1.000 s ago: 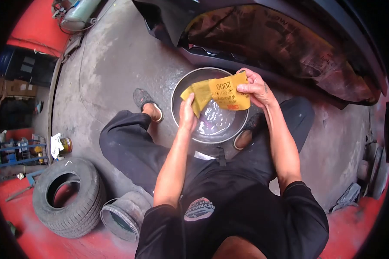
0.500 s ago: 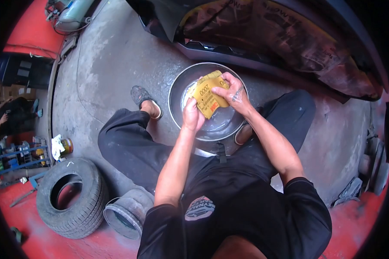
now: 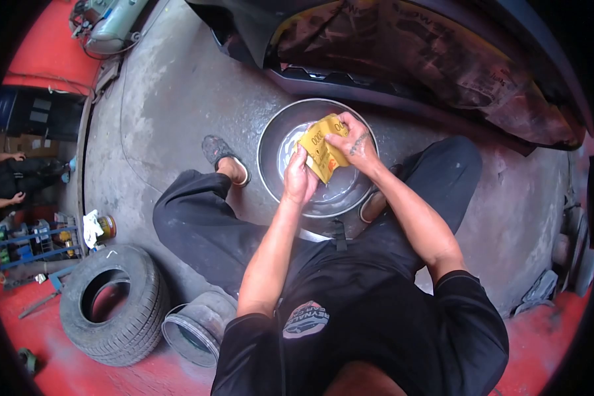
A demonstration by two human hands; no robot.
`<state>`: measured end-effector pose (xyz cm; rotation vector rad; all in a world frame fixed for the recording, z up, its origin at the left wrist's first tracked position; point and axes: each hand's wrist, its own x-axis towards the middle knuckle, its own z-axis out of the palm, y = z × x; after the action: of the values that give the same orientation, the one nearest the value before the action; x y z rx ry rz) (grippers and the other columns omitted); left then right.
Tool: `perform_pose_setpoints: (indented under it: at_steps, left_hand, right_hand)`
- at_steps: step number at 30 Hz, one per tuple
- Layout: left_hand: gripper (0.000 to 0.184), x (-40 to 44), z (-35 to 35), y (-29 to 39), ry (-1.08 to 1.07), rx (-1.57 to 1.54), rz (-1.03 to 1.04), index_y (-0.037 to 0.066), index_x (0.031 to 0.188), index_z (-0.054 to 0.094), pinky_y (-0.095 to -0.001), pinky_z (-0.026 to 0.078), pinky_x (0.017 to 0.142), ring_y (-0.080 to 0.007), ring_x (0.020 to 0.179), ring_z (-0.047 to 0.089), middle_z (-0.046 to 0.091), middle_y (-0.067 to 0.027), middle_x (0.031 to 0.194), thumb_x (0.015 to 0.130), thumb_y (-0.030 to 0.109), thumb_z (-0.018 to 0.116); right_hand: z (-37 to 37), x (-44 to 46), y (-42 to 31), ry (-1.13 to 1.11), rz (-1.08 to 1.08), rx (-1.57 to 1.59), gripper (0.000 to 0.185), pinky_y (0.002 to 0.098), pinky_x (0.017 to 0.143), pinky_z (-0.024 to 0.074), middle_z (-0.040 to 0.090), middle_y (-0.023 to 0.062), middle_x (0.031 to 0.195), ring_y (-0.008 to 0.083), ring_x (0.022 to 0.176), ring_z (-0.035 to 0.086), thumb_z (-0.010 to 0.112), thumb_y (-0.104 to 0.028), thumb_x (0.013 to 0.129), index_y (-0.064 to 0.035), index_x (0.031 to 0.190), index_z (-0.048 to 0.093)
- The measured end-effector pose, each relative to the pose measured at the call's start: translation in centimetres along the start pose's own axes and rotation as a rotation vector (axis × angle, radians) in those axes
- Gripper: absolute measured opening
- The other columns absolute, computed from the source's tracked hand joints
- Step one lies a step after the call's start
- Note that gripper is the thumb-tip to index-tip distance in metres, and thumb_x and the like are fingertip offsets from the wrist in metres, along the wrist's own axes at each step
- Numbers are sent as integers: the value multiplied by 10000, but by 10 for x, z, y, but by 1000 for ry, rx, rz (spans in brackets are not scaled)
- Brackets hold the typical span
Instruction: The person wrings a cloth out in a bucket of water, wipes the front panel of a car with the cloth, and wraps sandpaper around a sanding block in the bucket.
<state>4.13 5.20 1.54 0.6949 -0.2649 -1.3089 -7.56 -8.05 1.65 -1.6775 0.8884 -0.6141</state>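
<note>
Both of my hands hold a yellow sheet of sandpaper, marked 2000 on its back, over a round metal basin. My left hand grips the sheet's lower left edge between thumb and fingers. On the upper right part, my right hand pinches it with the thumb on top. The sheet looks bent, and its far side is hidden. Whitish, wet-looking liquid shows in the basin below. The basin stands on the floor between my legs.
A masked car body part stands beyond the basin. To the left are a tyre, a grey bucket, a can with a white rag and a rack of bottles. Another person's hand shows at far left.
The sandpaper has bent further between my hands, and its upper left flap no longer shows. My left hand has shifted slightly. At far left, the other person's arms have moved.
</note>
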Motion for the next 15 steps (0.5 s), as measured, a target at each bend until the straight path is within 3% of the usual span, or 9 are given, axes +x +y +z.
perform_pose_setpoints:
  at_steps: [1, 4, 10, 13, 15]
  left_hand:
    - [595, 0, 1, 1, -12, 25, 8, 151, 1639, 282, -498, 333, 1218, -309, 1491, 390, 369, -123, 1639, 1118, 427, 361]
    - [550, -1, 7, 4, 21, -22, 7, 87, 1615, 304, -459, 384, 1201, -302, 1446, 463, 426, -146, 1597, 1129, 339, 358]
    - [592, -4, 19, 13, 32, -58, -27, 96, 1605, 326, -471, 400, 1192, -306, 1452, 452, 440, -143, 1579, 1128, 444, 352]
    - [596, -3, 12, 7, 2, -86, 10, 58, 1574, 361, -448, 462, 1140, -289, 1396, 515, 497, -152, 1522, 1115, 432, 433]
    - [591, -2, 4, 3, 2, 124, 13, 51, 1555, 385, -450, 477, 1118, -286, 1365, 541, 522, -150, 1490, 1092, 398, 506]
  right_hand:
    - [-1, 0, -1, 3, 8, 2, 456, 369, 911, 537, 728, 206, 1080, 265, 1019, 716, 776, -203, 848, 43, 1204, 634]
    - [-6, -1, -6, -36, 40, 81, 427, 353, 885, 539, 729, 184, 1058, 240, 983, 715, 766, -194, 851, 39, 1189, 646]
    - [-13, -1, -20, -38, 30, 42, 386, 345, 851, 544, 731, 162, 1028, 215, 945, 714, 760, -181, 858, 32, 1165, 661]
    - [-11, -3, -21, -43, 33, 68, 388, 352, 854, 547, 733, 167, 1027, 227, 947, 718, 758, -180, 861, 32, 1171, 660]
    - [-9, -2, -18, -18, 23, 55, 315, 321, 821, 549, 720, 116, 979, 173, 906, 698, 768, -153, 872, 13, 1118, 664]
